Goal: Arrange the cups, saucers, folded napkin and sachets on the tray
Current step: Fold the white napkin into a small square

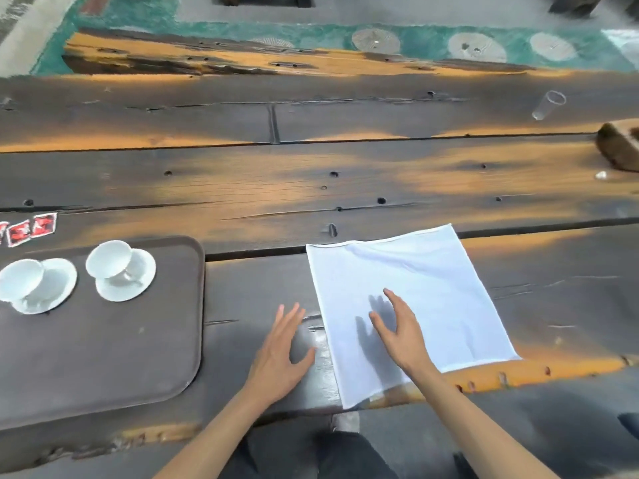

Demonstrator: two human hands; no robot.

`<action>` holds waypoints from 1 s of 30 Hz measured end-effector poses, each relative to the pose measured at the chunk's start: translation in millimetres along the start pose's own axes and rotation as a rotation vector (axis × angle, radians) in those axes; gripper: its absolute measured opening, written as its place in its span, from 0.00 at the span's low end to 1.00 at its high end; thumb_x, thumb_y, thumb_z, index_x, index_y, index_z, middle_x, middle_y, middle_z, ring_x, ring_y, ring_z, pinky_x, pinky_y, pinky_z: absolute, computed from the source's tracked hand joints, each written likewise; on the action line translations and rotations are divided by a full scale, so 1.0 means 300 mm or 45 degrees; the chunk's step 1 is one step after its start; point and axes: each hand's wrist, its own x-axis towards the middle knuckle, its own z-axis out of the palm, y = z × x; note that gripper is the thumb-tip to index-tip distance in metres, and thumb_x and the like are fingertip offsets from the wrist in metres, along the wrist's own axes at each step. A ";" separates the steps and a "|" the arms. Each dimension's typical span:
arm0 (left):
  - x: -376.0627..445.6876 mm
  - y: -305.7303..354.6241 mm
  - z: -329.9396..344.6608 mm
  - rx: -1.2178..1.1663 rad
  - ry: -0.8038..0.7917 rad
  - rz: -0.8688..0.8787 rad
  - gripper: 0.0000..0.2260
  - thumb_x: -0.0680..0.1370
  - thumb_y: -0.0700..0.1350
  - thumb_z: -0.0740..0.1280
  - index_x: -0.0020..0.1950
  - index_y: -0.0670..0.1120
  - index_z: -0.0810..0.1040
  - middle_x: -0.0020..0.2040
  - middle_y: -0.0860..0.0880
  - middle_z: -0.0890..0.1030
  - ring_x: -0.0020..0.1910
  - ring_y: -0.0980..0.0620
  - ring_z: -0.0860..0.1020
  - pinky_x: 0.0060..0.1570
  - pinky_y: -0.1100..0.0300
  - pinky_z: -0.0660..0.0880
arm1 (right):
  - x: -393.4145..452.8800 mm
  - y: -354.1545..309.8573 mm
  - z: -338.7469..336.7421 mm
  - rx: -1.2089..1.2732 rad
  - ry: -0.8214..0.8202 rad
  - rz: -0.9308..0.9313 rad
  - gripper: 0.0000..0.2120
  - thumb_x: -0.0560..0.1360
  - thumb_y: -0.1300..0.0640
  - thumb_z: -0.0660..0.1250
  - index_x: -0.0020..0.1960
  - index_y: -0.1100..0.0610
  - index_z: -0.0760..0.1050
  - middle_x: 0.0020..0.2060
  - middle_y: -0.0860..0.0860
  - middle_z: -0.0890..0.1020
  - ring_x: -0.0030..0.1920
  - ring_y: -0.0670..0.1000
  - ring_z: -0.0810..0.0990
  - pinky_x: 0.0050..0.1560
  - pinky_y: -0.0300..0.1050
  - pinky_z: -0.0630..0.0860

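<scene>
A dark brown tray (103, 357) lies at the left on the wooden table. Two white cups stand on white saucers at its far end: one cup (19, 280) on a saucer (58, 288) at the left edge, the other cup (107, 259) on a saucer (133, 283) beside it. Red sachets (33, 228) lie on the table just beyond the tray. A white napkin (425, 292) is spread flat to the right of the tray, its near corner overhanging the table edge. My right hand (401, 330) hovers open over the napkin. My left hand (280, 350) is open just left of it.
A clear plastic cup (549, 105) stands at the far right of the table. A rough wooden block (619, 146) sits at the right edge with a small white object (601, 175) beside it. The near table edge (518, 373) runs just below the napkin.
</scene>
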 end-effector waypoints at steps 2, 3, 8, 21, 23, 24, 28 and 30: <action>0.006 0.085 0.123 0.036 -0.104 0.021 0.31 0.78 0.59 0.65 0.80 0.60 0.58 0.81 0.65 0.51 0.80 0.65 0.39 0.77 0.54 0.58 | 0.012 0.129 -0.114 -0.067 0.042 0.044 0.26 0.82 0.54 0.67 0.77 0.58 0.68 0.77 0.54 0.71 0.77 0.56 0.67 0.78 0.56 0.64; 0.007 0.119 0.181 0.074 -0.170 0.054 0.31 0.78 0.59 0.64 0.80 0.59 0.58 0.82 0.64 0.50 0.80 0.64 0.39 0.78 0.55 0.57 | 0.019 0.191 -0.168 -0.098 0.062 0.071 0.24 0.82 0.57 0.67 0.76 0.60 0.69 0.76 0.56 0.72 0.77 0.58 0.68 0.78 0.56 0.64; -0.026 0.177 0.405 0.516 -0.490 0.261 0.38 0.78 0.57 0.63 0.83 0.51 0.49 0.83 0.56 0.43 0.81 0.53 0.36 0.81 0.56 0.46 | 0.016 0.465 -0.392 -0.357 0.003 0.145 0.26 0.75 0.71 0.63 0.73 0.62 0.72 0.73 0.59 0.73 0.76 0.62 0.69 0.77 0.55 0.64; -0.074 0.065 0.442 0.605 -0.590 0.304 0.34 0.83 0.46 0.63 0.83 0.50 0.46 0.82 0.57 0.38 0.80 0.52 0.35 0.78 0.60 0.37 | -0.044 0.680 -0.553 -1.068 -0.456 -0.216 0.47 0.72 0.69 0.63 0.84 0.47 0.46 0.84 0.47 0.44 0.84 0.51 0.49 0.78 0.46 0.64; -0.084 0.050 0.427 0.511 -0.582 0.329 0.28 0.84 0.43 0.60 0.83 0.50 0.54 0.82 0.57 0.45 0.81 0.53 0.40 0.79 0.61 0.41 | -0.055 0.681 -0.575 -1.111 -0.439 -0.253 0.43 0.73 0.70 0.61 0.84 0.47 0.52 0.84 0.47 0.49 0.83 0.52 0.54 0.75 0.45 0.68; -0.088 0.047 0.413 0.478 -0.563 0.325 0.25 0.84 0.41 0.59 0.81 0.50 0.60 0.82 0.57 0.50 0.82 0.53 0.45 0.79 0.62 0.47 | -0.062 0.685 -0.591 -1.127 -0.430 -0.273 0.40 0.75 0.69 0.60 0.83 0.47 0.55 0.84 0.46 0.52 0.82 0.52 0.57 0.74 0.45 0.70; -0.071 0.078 0.289 0.337 -0.422 0.136 0.17 0.82 0.44 0.60 0.69 0.53 0.78 0.67 0.54 0.81 0.67 0.52 0.78 0.65 0.60 0.73 | -0.050 0.656 -0.673 -1.084 -0.456 -0.323 0.17 0.82 0.59 0.61 0.64 0.43 0.78 0.66 0.45 0.82 0.65 0.53 0.81 0.56 0.43 0.75; -0.048 0.103 0.194 0.257 -0.290 0.077 0.14 0.82 0.47 0.61 0.64 0.56 0.81 0.58 0.60 0.85 0.57 0.59 0.82 0.56 0.69 0.74 | -0.019 0.584 -0.704 -1.005 -0.395 -0.296 0.10 0.82 0.54 0.63 0.58 0.44 0.82 0.53 0.45 0.87 0.54 0.54 0.85 0.48 0.47 0.76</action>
